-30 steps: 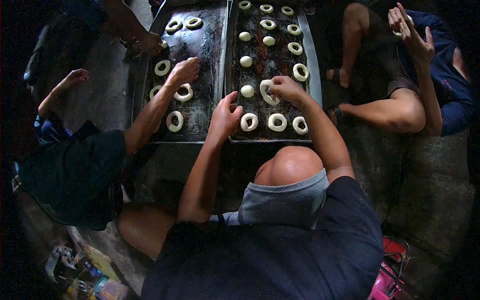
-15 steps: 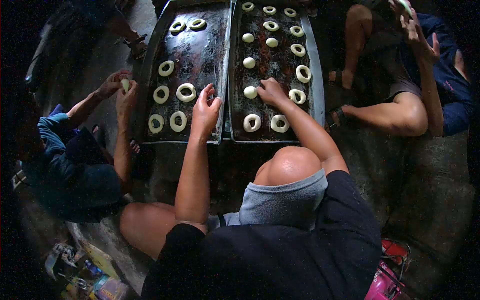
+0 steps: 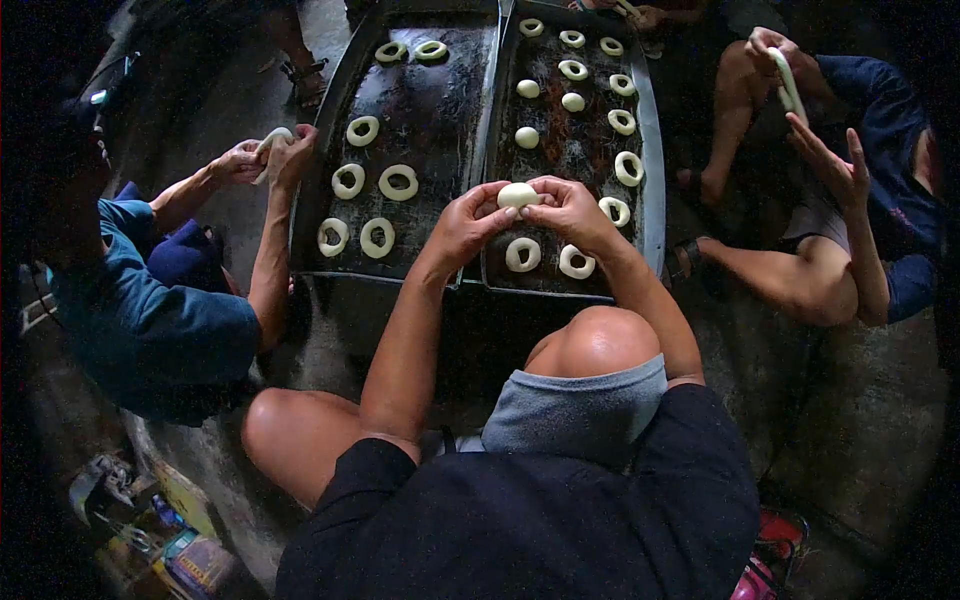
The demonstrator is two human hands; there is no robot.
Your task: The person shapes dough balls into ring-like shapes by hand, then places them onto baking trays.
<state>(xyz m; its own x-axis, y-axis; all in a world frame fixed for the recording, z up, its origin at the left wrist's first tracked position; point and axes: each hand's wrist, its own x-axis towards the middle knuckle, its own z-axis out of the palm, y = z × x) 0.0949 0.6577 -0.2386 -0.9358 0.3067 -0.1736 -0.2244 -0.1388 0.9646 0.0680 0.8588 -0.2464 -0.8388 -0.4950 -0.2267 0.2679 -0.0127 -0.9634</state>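
Between my two hands, above the near edge of the right tray (image 3: 655,200), is a round pale dough ball (image 3: 517,196). My left hand (image 3: 468,224) grips its left side, and my right hand (image 3: 571,215) closes on its right side, thumbs at the front. Just below my hands lie two dough rings (image 3: 522,255) on that tray. Farther back on it are several more rings (image 3: 628,168) and three dough balls (image 3: 527,138). The left tray (image 3: 440,130) bears several rings (image 3: 398,182) too.
At the left, a person (image 3: 150,300) handles a strip of dough (image 3: 271,142). Another person (image 3: 875,180) at the right holds a dough rope (image 3: 785,80). A third person's hands (image 3: 640,14) show beyond the right tray. Packets and other items (image 3: 190,555) lie at lower left.
My right hand has lifted a dough ball off the right tray, and my left hand has come across to join it. The view has shifted slightly. The left person's dough now looks longer.
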